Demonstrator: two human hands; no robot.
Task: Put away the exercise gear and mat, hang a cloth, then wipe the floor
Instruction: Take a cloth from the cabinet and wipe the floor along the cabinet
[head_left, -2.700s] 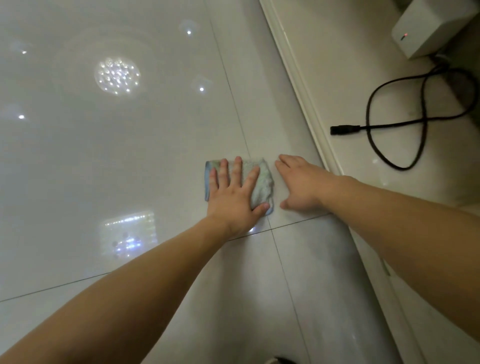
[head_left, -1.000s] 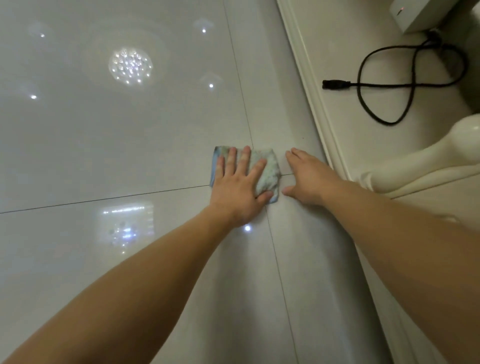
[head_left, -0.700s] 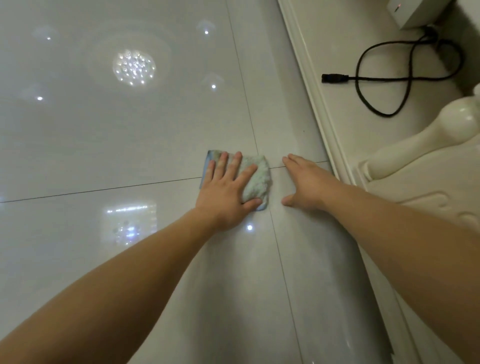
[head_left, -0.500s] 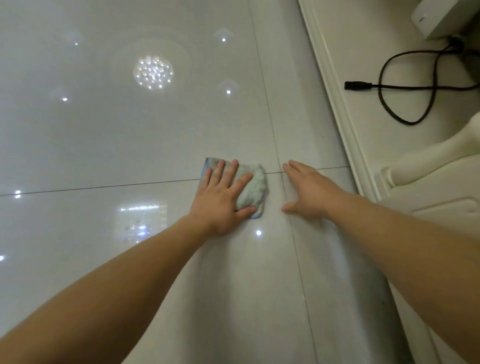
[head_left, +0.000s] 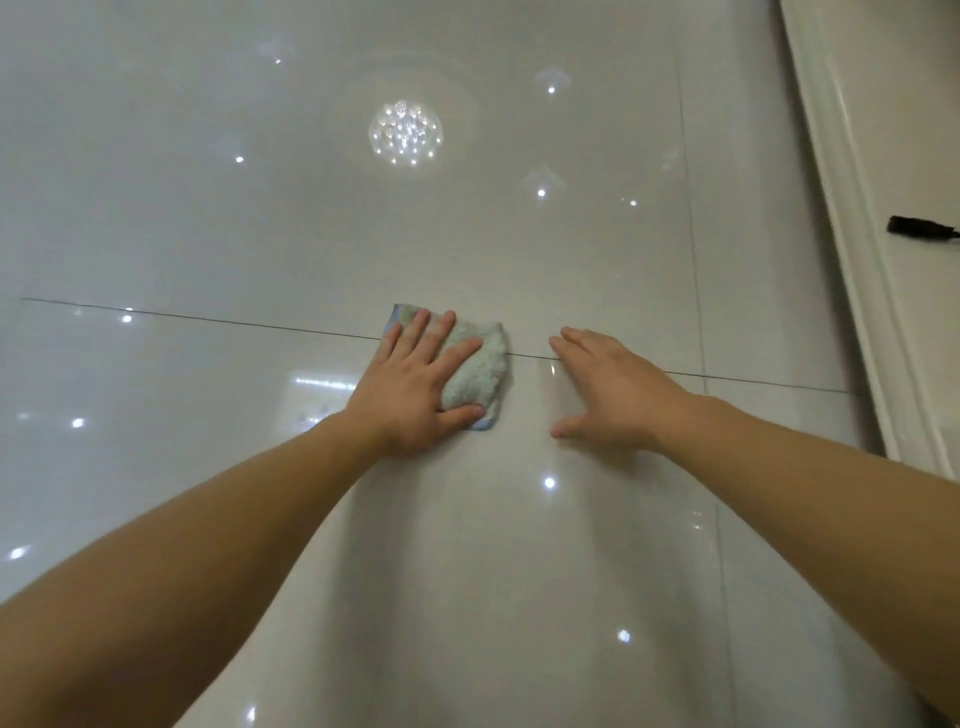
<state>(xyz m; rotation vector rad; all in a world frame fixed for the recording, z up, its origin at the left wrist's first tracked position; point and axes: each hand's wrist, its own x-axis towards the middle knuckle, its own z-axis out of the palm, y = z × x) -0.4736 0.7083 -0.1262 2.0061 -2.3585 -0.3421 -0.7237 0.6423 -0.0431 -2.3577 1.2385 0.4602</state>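
Surroundings: I see a glossy pale tiled floor (head_left: 208, 234) filling nearly the whole view. A thin grout line (head_left: 208, 318) runs across it from left to right, and a second one runs away from me on the right side. The tiles mirror a round cluster of ceiling lights (head_left: 405, 134) and several small light spots. Along the right edge stands a white moulded baseboard (head_left: 852, 260). Beyond it the black end of a cable (head_left: 914, 228) shows at the frame edge, well apart from both hands. Nothing lies on the floor between the hands and the baseboard.

Task item: the cloth (head_left: 480, 371), a folded pale fluffy piece with a blue edge, lies on the floor straddling the cross grout line.

Left hand (head_left: 415, 384): flat on top of the cloth, fingers straight and spread, thumb along the cloth's near edge. It presses down and does not grasp. The cloth's right half shows beside the fingers.

Right hand (head_left: 618, 395): palm down on the bare tile, fingers straight, holding nothing. It sits near the cloth on its right, with a strip of floor between them.
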